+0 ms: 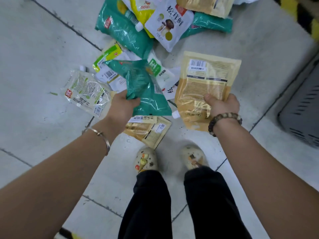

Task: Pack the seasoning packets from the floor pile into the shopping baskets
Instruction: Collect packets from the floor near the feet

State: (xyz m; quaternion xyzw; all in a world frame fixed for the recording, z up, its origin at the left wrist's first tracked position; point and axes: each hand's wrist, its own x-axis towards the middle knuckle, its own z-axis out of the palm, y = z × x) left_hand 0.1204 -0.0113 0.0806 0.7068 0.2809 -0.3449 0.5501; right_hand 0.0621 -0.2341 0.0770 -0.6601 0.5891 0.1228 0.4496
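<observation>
My left hand (pixel 120 107) grips a crumpled green seasoning packet (pixel 145 87) by its lower edge, held above the floor pile. My right hand (pixel 222 106) holds a tan spouted pouch (pixel 205 83), barcode side up, with the thumb pressed on its front. Below my hands another tan packet (pixel 148 130) lies flat on the tiles. A clear white packet (pixel 86 92) lies to the left. Further back the pile holds a large green bag (pixel 120 30), a white mushroom pouch (pixel 169 25) and several other packets. A dark grey basket (pixel 302 116) shows at the right edge.
The floor is pale grey tile (pixel 43 49) with dark seams. My feet in light clogs (pixel 146 159) stand just behind the nearest tan packet. Yellow-and-black striping (pixel 309 18) runs along the top right corner.
</observation>
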